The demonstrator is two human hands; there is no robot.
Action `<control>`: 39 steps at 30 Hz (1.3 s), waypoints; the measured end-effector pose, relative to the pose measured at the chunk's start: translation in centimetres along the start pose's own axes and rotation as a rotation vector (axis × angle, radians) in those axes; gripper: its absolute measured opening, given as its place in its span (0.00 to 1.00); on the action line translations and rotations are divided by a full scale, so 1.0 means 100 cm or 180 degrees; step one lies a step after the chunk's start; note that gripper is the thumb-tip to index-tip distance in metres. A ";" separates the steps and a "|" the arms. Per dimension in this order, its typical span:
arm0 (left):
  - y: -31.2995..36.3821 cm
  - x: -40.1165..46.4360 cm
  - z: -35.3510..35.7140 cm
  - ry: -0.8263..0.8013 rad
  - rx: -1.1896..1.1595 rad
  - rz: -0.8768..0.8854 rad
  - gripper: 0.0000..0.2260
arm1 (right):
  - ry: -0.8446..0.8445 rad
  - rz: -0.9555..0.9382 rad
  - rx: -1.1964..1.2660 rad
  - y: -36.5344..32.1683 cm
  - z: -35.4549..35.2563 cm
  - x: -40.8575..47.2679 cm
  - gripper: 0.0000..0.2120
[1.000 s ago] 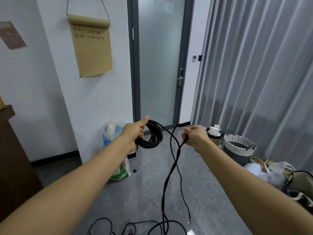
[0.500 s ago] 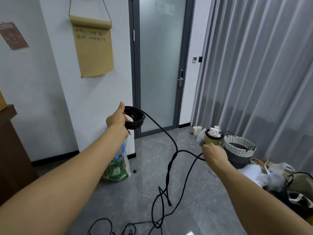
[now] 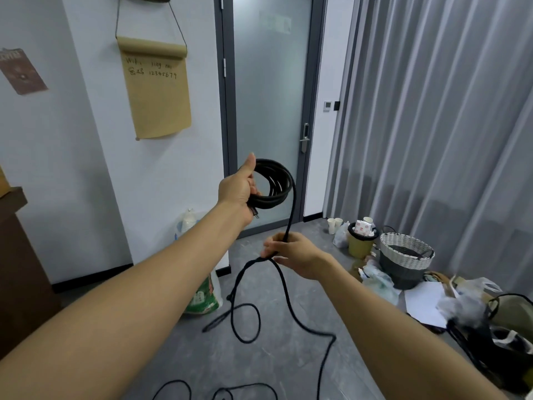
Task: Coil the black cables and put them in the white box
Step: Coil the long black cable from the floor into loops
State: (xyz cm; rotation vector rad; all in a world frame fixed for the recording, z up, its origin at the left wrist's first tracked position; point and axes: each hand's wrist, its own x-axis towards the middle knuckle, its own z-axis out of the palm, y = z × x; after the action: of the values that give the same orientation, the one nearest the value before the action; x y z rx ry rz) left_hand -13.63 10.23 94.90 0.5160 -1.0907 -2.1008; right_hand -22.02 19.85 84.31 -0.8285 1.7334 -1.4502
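Observation:
My left hand is raised in front of the glass door and grips a coil of black cable made of several loops. From the coil one strand drops straight down into my right hand, which is closed around it lower and nearer to me. Below that hand the loose cable hangs in a doubled loop and trails across the grey floor toward my feet. Another black cable lies at the bottom edge. No white box is in view.
A woven basket and a yellow bin stand by the grey curtain on the right, with bags, paper and a black tote around them. A green bag leans on the wall. A brown cabinet is at left.
My left hand has lifted the coil higher and turned it. My right hand has slid in from the right along the cable and now holds it just below the coil.

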 end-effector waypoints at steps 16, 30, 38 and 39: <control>0.013 0.027 -0.058 0.1747 0.0707 0.0516 0.16 | 0.1658 -0.0540 -0.3337 0.001 -0.035 -0.006 0.10; -0.008 0.019 -0.044 0.0887 0.4020 0.1677 0.24 | 0.0232 -0.1849 -0.4502 -0.120 0.019 -0.037 0.12; -0.010 -0.007 -0.042 -0.0621 0.2537 0.0632 0.19 | 0.0429 -0.2021 -0.4148 -0.129 0.004 -0.032 0.13; -0.010 -0.009 -0.043 -0.0675 0.2430 0.0498 0.20 | 0.0524 -0.1996 -0.4147 -0.126 0.001 -0.031 0.17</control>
State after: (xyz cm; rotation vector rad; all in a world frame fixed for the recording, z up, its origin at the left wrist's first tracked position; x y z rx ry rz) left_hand -10.83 8.97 91.66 0.5346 -1.9981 -1.5748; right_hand -19.91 20.30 97.12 -2.0797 2.6575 -0.5057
